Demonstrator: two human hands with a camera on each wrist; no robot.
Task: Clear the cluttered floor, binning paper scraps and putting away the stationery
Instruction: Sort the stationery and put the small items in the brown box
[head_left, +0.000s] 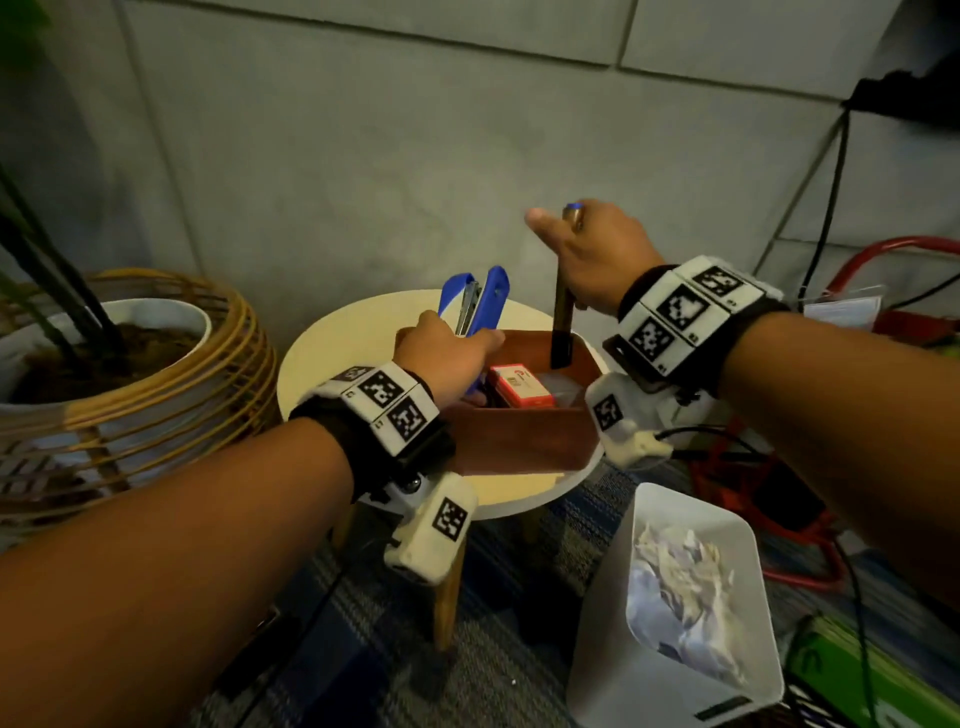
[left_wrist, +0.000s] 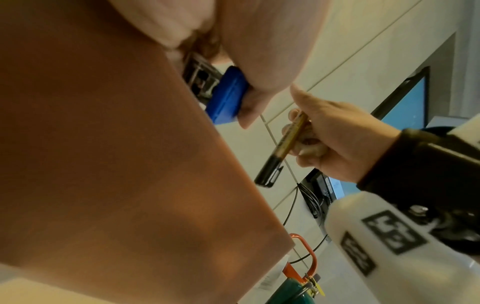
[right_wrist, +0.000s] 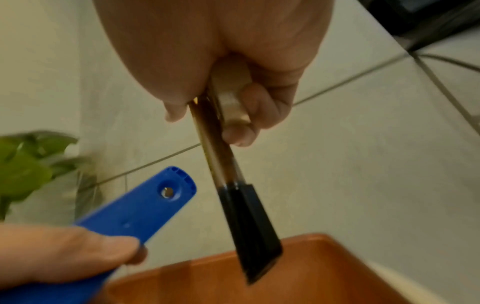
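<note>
A round pale table (head_left: 332, 343) stands by a grey wall, bearing a wooden tray (head_left: 524, 436). Left hand (head_left: 441, 358) grips a blue stapler (head_left: 480, 301) over the tray's left; right hand (head_left: 592, 254) holds a black-capped pen (head_left: 562, 332) upright, its cap inside the far right corner. Paper scraps (head_left: 680, 587) fill the white bin (head_left: 597, 649), near right.

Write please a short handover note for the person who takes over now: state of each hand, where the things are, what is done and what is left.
Left hand: grips the blue stapler, hinged open, over the brown wooden tray.
Right hand: grips a pen with black cap, cap down, tip at the tray's far corner.
The tray sits on the round table; a red box lies in it already.
Done: crumpled paper scraps are in the white bin on the floor.
Left: release stapler and pen into the tray. The floor is mostly out of view, so check it.
</note>
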